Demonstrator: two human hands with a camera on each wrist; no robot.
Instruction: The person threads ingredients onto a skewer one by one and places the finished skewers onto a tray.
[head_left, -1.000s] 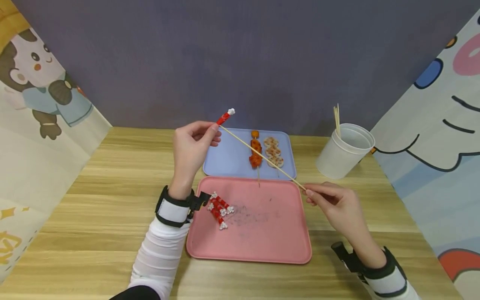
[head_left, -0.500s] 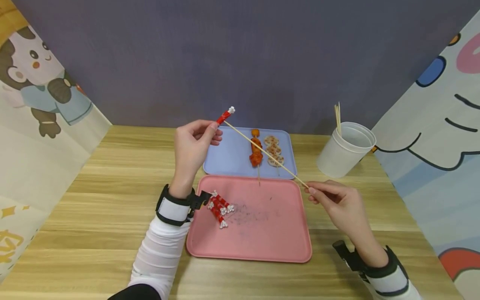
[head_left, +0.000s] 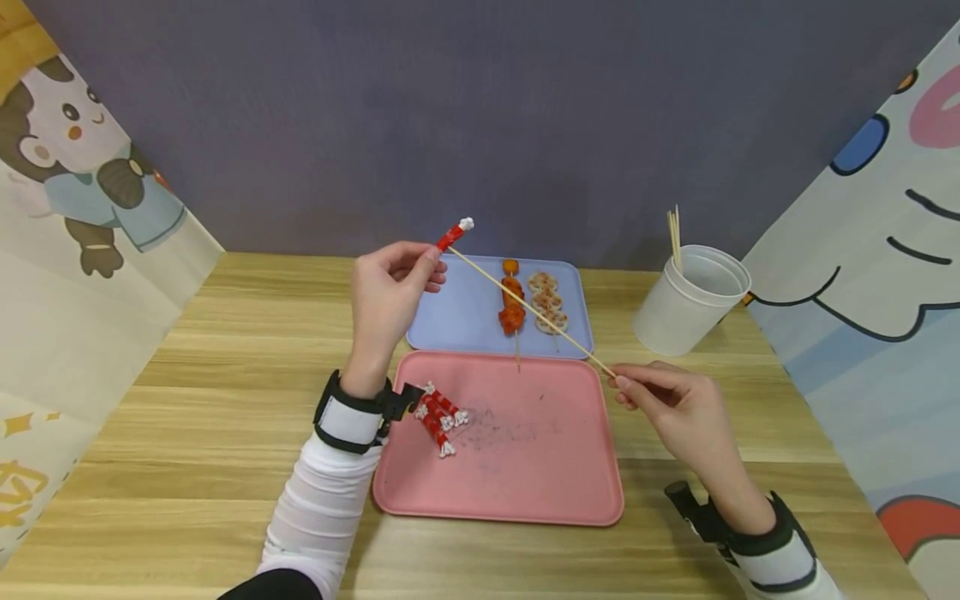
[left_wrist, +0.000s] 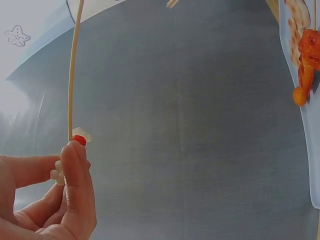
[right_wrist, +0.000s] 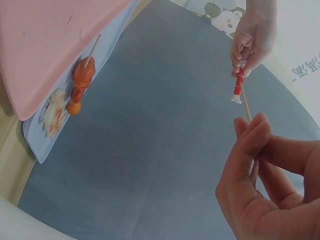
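Note:
My left hand (head_left: pixel 390 287) pinches a small red roll with white knobbly ends (head_left: pixel 453 236) between thumb and fingers, above the far tray; part of the roll is hidden by the fingers. A thin bamboo skewer (head_left: pixel 534 311) slants from the roll down to my right hand (head_left: pixel 678 408), which pinches its near end. The skewer's far tip meets the red side of the roll, right beside my left fingertips. In the right wrist view, the roll (right_wrist: pixel 239 82) points its white end downward with the skewer against it. Several similar red rolls (head_left: pixel 435 421) lie on the pink tray (head_left: pixel 525 487).
Behind the pink tray, a light blue tray (head_left: pixel 450 325) bears a skewer of orange-red pieces (head_left: pixel 512 308) and one of pale browned lotus-like slices (head_left: pixel 547 302). A white bucket (head_left: pixel 678 312) holding several bamboo skewers (head_left: pixel 674 237) stands at the right. A grey wall (head_left: pixel 480 125) rises behind.
My left hand has shifted slightly right with the roll. The skewer's far tip now meets the roll a little farther from my left fingertips than a second ago. Both grips persist.

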